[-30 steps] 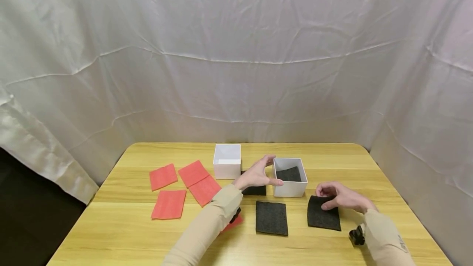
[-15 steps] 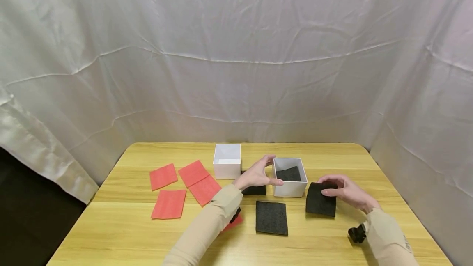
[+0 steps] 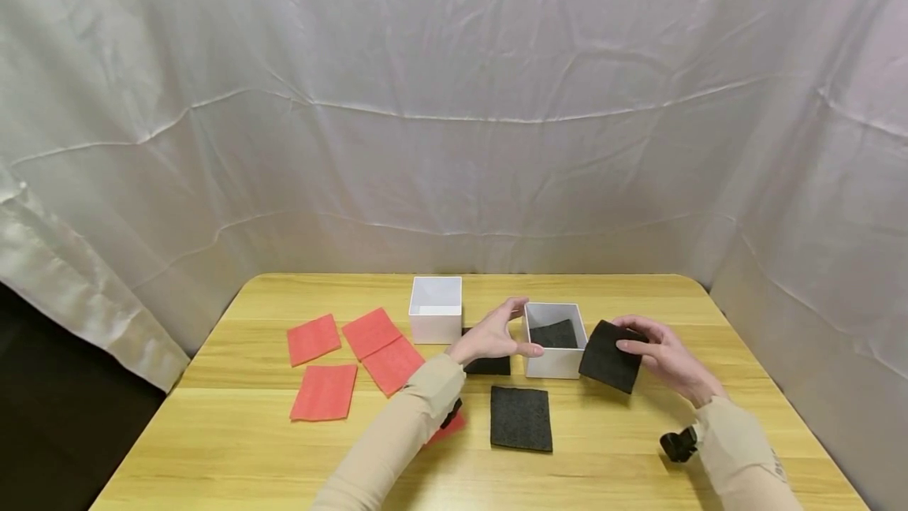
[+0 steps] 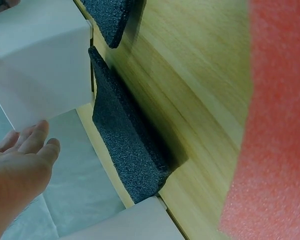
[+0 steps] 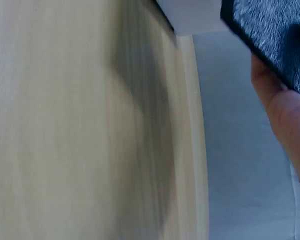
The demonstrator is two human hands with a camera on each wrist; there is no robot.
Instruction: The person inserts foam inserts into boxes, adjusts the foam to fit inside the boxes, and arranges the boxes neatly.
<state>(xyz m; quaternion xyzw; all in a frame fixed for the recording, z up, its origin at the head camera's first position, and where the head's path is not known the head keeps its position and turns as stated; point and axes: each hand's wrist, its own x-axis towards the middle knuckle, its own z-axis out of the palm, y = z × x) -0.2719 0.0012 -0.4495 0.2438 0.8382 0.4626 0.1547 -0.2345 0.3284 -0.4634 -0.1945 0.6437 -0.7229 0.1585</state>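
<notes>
My right hand (image 3: pixel 667 357) pinches a black square (image 3: pixel 608 357) up off the table (image 3: pixel 603 475), close by the right white box (image 3: pixel 555 364). My left hand (image 3: pixel 489 339) is spread wide, touching that box's left side. A black piece (image 3: pixel 556 333) sits inside. A flat black sheet (image 3: pixel 521 419) lies in front, and red squares (image 3: pixel 324 393) lie left.
</notes>
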